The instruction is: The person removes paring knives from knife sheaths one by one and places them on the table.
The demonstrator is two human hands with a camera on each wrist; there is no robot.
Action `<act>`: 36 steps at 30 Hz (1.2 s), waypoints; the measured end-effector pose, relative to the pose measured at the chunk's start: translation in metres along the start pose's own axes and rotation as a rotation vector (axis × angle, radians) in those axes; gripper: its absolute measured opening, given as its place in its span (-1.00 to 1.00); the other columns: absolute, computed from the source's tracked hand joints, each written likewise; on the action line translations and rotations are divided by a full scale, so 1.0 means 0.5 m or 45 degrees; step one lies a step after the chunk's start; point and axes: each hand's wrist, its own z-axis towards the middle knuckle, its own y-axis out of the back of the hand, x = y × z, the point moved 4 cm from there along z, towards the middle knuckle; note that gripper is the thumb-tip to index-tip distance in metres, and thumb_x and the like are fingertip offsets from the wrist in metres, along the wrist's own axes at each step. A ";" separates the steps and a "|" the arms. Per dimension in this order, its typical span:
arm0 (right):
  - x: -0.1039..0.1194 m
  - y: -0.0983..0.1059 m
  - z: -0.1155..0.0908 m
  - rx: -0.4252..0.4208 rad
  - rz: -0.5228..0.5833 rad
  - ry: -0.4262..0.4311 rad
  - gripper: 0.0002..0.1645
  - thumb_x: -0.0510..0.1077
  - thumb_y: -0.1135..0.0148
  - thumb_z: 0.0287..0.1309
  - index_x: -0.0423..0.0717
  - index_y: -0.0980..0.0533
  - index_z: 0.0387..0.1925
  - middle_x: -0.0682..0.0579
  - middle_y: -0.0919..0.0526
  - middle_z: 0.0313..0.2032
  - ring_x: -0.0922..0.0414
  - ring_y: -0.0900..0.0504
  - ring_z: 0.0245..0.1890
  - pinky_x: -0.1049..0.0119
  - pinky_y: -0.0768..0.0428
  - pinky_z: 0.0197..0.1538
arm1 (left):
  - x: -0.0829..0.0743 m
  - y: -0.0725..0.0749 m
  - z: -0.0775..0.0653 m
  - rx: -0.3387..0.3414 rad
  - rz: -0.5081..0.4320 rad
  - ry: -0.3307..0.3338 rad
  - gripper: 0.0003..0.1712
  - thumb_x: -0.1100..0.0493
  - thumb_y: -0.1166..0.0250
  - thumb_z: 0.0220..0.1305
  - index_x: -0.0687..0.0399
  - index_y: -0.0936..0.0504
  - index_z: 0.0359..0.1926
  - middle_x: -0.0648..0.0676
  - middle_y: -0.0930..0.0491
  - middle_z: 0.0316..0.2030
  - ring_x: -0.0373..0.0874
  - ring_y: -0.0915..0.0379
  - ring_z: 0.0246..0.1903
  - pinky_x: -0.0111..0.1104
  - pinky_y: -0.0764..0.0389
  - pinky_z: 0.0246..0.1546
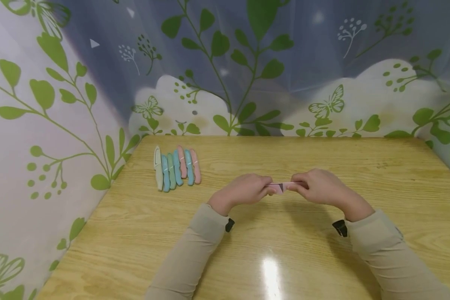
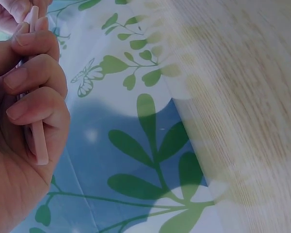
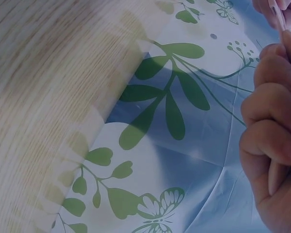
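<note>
Both hands hold a pink folding knife point(image 1: 276, 187) level above the middle of the table, one at each end. My left hand point(image 1: 244, 188) curls its fingers round the pink handle, whose end point(image 2: 40, 143) shows below the fingers in the left wrist view. Opposite it, my right hand point(image 1: 321, 187) grips the other end with thumb and curled fingers. A small dark triangle shows on the knife between the hands; whether the blade is folded out is hard to tell. In the right wrist view the right hand point(image 3: 276, 116) covers most of its end.
Several folding knives point(image 1: 178, 168) in blue, green, pink and off-white lie side by side at the back left of the wooden table point(image 1: 135, 233). A leaf-patterned curtain point(image 1: 247, 83) hangs behind the table and along its left side.
</note>
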 end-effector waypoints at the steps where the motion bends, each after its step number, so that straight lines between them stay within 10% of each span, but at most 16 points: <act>1: 0.000 0.000 0.000 0.001 -0.001 -0.001 -0.64 0.02 -0.09 0.39 0.09 -0.38 -0.57 0.21 -0.17 -0.72 0.30 -0.12 -0.70 0.40 -0.16 -0.52 | 0.000 0.000 0.000 -0.001 -0.002 0.000 -0.70 -0.02 0.00 0.49 0.05 -0.49 -0.29 -0.06 -0.49 -0.47 -0.26 -0.24 -0.56 -0.48 -0.27 -0.44; 36: -0.002 0.004 -0.005 0.026 0.001 -0.003 -0.65 0.07 -0.06 0.40 0.05 -0.46 -0.51 0.20 -0.23 -0.71 0.29 -0.14 -0.68 0.39 -0.17 -0.52 | 0.009 -0.003 0.000 0.013 -0.007 0.027 -0.70 -0.01 0.00 0.50 0.07 -0.53 -0.22 -0.05 -0.49 -0.47 -0.25 -0.26 -0.54 -0.47 -0.29 -0.43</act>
